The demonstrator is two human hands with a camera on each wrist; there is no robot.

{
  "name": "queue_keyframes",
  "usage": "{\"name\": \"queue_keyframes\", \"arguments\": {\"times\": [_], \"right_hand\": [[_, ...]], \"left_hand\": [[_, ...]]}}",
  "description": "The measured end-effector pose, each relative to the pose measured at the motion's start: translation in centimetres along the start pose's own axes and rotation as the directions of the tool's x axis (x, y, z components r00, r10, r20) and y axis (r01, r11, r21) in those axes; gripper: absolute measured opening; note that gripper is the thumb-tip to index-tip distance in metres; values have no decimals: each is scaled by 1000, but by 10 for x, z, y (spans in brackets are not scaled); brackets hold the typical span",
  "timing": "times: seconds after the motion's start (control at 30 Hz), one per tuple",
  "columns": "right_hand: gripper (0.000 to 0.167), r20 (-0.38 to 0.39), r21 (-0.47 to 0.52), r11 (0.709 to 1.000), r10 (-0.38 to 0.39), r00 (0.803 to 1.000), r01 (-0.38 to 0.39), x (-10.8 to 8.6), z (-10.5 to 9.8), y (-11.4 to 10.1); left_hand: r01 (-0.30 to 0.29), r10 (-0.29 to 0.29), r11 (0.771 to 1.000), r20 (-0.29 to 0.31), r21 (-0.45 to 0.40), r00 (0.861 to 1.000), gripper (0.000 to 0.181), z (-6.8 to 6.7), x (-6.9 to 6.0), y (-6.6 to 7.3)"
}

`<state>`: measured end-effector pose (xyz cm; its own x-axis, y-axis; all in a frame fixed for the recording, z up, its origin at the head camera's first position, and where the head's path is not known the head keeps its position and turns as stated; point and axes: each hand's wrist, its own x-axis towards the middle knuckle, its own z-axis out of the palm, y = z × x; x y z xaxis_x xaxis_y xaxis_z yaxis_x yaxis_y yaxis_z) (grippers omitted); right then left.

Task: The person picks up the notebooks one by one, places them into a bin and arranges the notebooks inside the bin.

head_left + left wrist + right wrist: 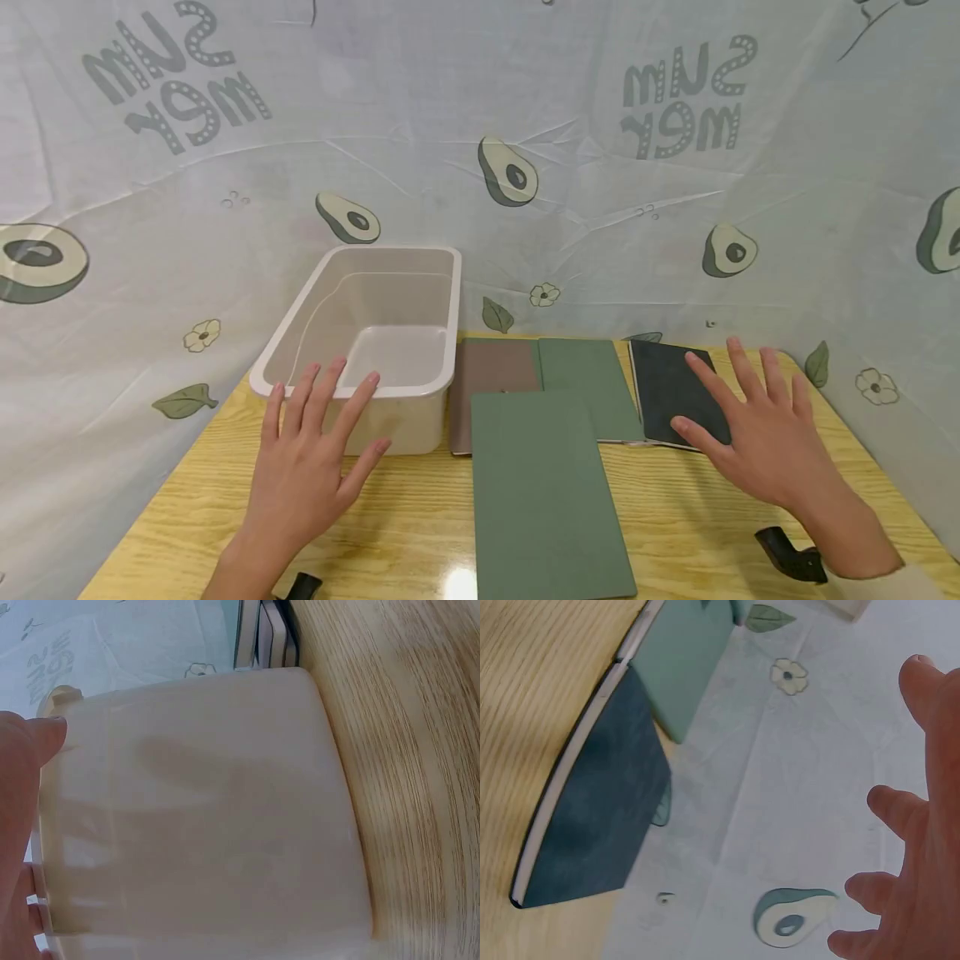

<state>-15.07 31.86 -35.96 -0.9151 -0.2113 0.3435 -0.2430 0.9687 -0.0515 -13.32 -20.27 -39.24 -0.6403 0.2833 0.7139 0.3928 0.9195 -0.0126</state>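
My left hand [303, 471] hovers with spread fingers before the near rim of a white plastic bin [442, 417]; in the left wrist view its thumb [51, 739] overlaps the bin's edge, and contact cannot be told. Spread and holding nothing, my right hand [772, 433] is above the table beside a dark notebook [671, 392]. A green notebook [588, 375] lies left of the dark one. Nearest the front is a larger green book or board [547, 500], overlapping the green notebook and a brown notebook [491, 367] next to the bin.
A wooden table [405, 517] carries everything. Behind and at both sides hangs a pale curtain [420, 183] printed with avocados and letters. Black curved straps or mounts [791, 554] sit at the wrists.
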Motion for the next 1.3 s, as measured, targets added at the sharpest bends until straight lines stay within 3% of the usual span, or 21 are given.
{"name": "queue_keyframes", "arguments": {"times": [0.23,0.57,0.8,0.93,1.0,1.1,1.3], "right_hand": [[84,122,73,996,39,992,-49,12,13,6],[84,277,138,980,103,955,-146,20,42,23],[88,423,170,959,136,896,-226,15,69,39],[92,502,155,956,141,853,-249,12,78,44],[94,522,144,957,143,841,-252,12,80,44],[95,530,127,960,148,835,-251,13,81,44],[95,514,124,964,141,846,-236,15,82,45]], "left_hand": [[-4,4,1000,2,-2,1000,72,1,-1,0],[-9,9,1000,-2,7,1000,71,-1,-2,1],[-9,9,1000,7,1,1000,72,-1,-2,2],[-14,14,1000,0,4,1000,72,-2,-1,2],[-18,18,1000,-9,7,1000,72,-3,0,3],[-24,24,1000,-25,11,999,71,-4,3,3],[-27,27,1000,-37,4,999,71,-5,5,3]]}}
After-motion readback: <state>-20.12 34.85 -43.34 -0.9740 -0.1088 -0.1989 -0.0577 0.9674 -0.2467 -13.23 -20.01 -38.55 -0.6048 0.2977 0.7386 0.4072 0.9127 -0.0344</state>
